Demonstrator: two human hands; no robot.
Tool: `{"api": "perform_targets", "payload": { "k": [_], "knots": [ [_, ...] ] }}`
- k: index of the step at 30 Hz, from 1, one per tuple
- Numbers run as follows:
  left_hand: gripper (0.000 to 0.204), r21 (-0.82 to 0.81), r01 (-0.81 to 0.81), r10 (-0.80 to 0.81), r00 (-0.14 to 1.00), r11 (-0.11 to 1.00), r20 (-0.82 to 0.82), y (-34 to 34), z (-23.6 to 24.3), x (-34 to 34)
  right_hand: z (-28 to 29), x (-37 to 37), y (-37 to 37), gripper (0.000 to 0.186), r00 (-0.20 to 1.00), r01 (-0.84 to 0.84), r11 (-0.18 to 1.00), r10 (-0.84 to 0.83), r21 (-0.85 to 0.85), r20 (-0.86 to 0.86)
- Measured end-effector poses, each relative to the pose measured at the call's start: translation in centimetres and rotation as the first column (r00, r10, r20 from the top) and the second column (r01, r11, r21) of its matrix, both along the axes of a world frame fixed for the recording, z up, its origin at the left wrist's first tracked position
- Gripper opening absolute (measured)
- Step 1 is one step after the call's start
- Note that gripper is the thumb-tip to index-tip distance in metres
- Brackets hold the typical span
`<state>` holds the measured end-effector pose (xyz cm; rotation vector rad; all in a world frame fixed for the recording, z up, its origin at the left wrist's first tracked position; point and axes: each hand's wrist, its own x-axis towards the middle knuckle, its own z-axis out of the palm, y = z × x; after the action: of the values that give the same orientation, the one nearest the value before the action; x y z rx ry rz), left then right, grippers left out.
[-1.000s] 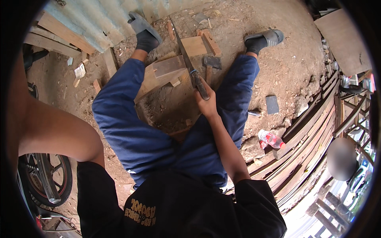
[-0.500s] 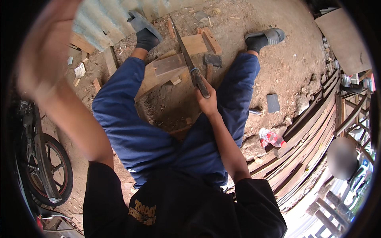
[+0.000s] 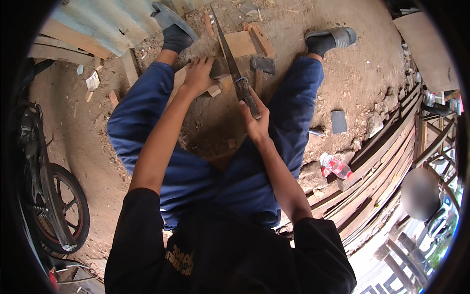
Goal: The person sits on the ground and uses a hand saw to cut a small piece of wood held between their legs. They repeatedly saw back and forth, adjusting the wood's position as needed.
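Two bare hands are seen, each differently occupied. One handsaw (image 3: 228, 54) is held by its dark handle in the right hand (image 3: 255, 120), which is closed round it; its single tapering blade is pointed away from the body, between the two legs, and a blue band is wound near the handle. The left hand (image 3: 199, 76) is laid palm down, fingers slightly spread, on one wooden block (image 3: 178, 82); whether any edge is gripped cannot be told. One small wood offcut (image 3: 214, 91) is seen just beside that hand. One hammer (image 3: 264, 64), one square board (image 3: 241, 44) and one reddish wooden piece (image 3: 264, 41) are grouped on the dirt floor (image 3: 289, 29) beyond the saw. Two grey slippers (image 3: 340, 37) are worn, and one plastic bottle (image 3: 341, 169) is seen at the right.
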<state>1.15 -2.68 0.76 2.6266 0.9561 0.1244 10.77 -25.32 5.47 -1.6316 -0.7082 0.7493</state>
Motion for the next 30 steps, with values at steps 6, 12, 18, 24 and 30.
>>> {"api": "perform_targets", "payload": {
  "k": [6, 12, 18, 24, 30],
  "knots": [
    [0.065, -0.133, 0.131, -0.123, 0.990, 0.982, 0.064, 2.8, 1.9, -0.7, 0.0, 0.0, -0.2, 0.058, 1.000, 0.014, 0.998, -0.014, 0.057, 0.001],
    [0.056, -0.252, 0.130, -0.140, 0.990, 0.959, -0.022, 4.8, 2.5, -0.3, 1.5, 0.3, -0.1, 0.058, 0.999, -0.004, 0.996, 0.000, 0.094, 0.045],
    [0.048, -0.026, 0.119, -0.117, 0.991, 0.993, 0.059, 3.1, 0.9, -0.2, 1.2, 0.0, -0.6, 0.056, 0.998, 0.016, 0.998, -0.012, 0.065, -0.059],
    [0.044, 0.008, 0.060, -0.060, 0.997, 0.998, -0.055, 3.0, 0.6, 0.5, 1.3, 0.2, -0.5, 0.055, 1.000, -0.005, 0.999, 0.005, 0.039, 0.011],
    [0.046, 0.082, 0.102, -0.099, 0.994, 0.991, -0.040, 2.7, -0.3, 1.3, 2.0, -0.2, -0.7, 0.056, 0.994, -0.039, 0.999, 0.040, -0.010, 0.099]
  ]
}}
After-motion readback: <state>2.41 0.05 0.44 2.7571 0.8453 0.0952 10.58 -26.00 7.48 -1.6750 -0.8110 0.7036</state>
